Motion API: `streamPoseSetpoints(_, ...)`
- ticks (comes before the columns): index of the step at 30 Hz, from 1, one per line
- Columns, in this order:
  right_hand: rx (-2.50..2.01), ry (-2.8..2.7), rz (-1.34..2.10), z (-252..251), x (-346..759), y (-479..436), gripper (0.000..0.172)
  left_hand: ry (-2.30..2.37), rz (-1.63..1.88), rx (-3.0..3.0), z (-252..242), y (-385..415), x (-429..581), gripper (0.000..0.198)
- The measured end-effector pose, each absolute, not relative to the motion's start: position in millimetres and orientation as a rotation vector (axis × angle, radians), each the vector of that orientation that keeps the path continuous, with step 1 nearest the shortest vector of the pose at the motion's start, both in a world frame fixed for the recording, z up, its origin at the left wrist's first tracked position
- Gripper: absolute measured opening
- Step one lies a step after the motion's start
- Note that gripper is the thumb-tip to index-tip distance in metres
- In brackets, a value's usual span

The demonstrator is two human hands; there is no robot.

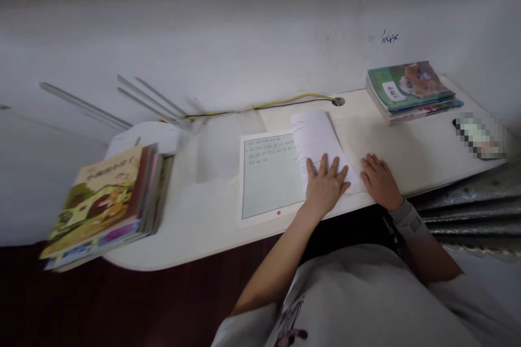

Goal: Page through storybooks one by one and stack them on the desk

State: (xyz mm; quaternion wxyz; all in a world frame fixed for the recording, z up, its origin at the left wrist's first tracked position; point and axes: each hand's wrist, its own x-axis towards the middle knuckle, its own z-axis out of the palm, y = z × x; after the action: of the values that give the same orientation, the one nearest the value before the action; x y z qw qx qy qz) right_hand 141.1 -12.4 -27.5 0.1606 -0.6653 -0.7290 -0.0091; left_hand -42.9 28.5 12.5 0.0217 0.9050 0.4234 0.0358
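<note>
Where the white desk (203, 227) rounds off at left, a stack of picture books (106, 206) sits at the edge, overhanging it, cover up. Behind it is a white rounded item (142, 138), too washed out to identify. A yellow-and-black cable (260, 107) runs along the back of the desk to a grommet hole (337, 101).

Centre: white-framed writing tablet (268, 176), pale green screen, rows of characters, small red dot on the lower frame. A printed sheet of paper (315, 141) lies angled across its right side, overlapping the screen.

Left hand (325, 187) is flat on that sheet, fingers (323, 165) spread, pressing down, no pinch. Right hand (378, 181) is just right of the sheet, palm down on bare desk, fingers (370, 162) loosely together, slightly curled, holding nothing. Grey band (407, 217) on the right wrist.

Far right: stack of textbooks (411, 89) near the wall, then a pixelated object (478, 135) on the desk, unreadable. Quilted silver fabric (468, 206) hangs below the desk edge.
</note>
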Motion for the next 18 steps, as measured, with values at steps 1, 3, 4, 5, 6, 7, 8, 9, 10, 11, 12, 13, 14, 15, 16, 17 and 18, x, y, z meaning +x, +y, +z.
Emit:
streamPoseSetpoints(1, -1.901, -2.076, -0.014, -27.4, 141.5, -12.1, 0.047, 1.316, 0.109, 2.802, 12.5, 28.7, -42.9, 0.046)
streamPoseSetpoints(3, -1.895, -2.072, 0.019, -27.4, 142.6, -11.7, 0.047, 1.326, 0.102, 2.795, 12.4, 29.0, -42.3, 0.045)
streamPoseSetpoints(4, -1.884, -2.071, 0.033, -27.6, 143.2, -11.6, 0.048, 1.330, 0.098, 2.790, 12.4, 29.2, -41.4, 0.045)
streamPoseSetpoints(5, -1.872, -2.068, 0.045, -27.8, 143.8, -11.6, 0.048, 1.332, 0.095, 2.786, 12.5, 29.5, -39.9, 0.045)
streamPoseSetpoints(6, -1.859, -2.062, 0.051, -28.1, 144.3, -11.6, 0.048, 1.329, 0.093, 2.783, 12.8, 29.8, -37.9, 0.046)
streamPoseSetpoints(7, -1.848, -2.053, 0.054, -28.5, 144.8, -11.6, 0.048, 1.321, 0.093, 2.783, 13.1, 30.1, -35.5, 0.046)
streamPoseSetpoints(8, -1.842, -2.046, 0.055, -28.7, 145.1, -11.6, 0.049, 1.310, 0.091, 2.787, 13.6, 30.3, -33.0, 0.046)
streamPoseSetpoints(9, -1.841, -2.041, 0.055, -28.9, 145.3, -11.7, 0.049, 1.301, 0.085, 2.792, 14.0, 30.3, -30.6, 0.047)
streamPoseSetpoints(10, -1.844, -2.037, 0.053, -28.9, 145.3, -11.9, 0.049, 1.293, 0.076, 2.794, 14.4, 30.1, -28.6, 0.047)
streamPoseSetpoints(11, -1.849, -2.036, 0.049, -28.7, 145.1, -12.0, 0.048, 1.282, 0.066, 2.793, 14.7, 29.7, -27.1, 0.048)
streamPoseSetpoints(12, -1.853, -2.038, 0.043, -28.4, 144.8, -12.3, 0.048, 1.267, 0.052, 2.789, 14.8, 29.0, -26.3, 0.048)
streamPoseSetpoints(13, -1.855, -2.045, 0.034, -27.9, 144.3, -12.6, 0.048, 1.244, 0.036, 2.782, 14.7, 28.2, -26.2, 0.049)
streamPoseSetpoints(14, -1.854, -2.059, 0.023, -27.4, 143.8, -12.9, 0.048, 1.213, 0.021, 2.774, 14.6, 27.5, -26.8, 0.050)
streamPoseSetpoints(15, -1.852, -2.076, 0.009, -26.9, 143.3, -13.3, 0.048, 1.178, 0.010, 2.766, 14.6, 27.2, -27.8, 0.052)
streamPoseSetpoints(16, -1.853, -2.094, -0.008, -26.5, 142.7, -13.6, 0.047, 1.144, 0.001, 2.759, 14.8, 27.5, -29.2, 0.055)
streamPoseSetpoints(17, -1.857, -2.110, -0.026, -26.2, 142.3, -13.9, 0.046, 1.116, -0.003, 2.750, 15.6, 28.8, -30.7, 0.058)
streamPoseSetpoints(18, -1.865, -2.120, -0.042, -26.0, 142.0, -14.2, 0.045, 1.097, 0.000, 2.741, 17.0, 31.3, -32.2, 0.061)
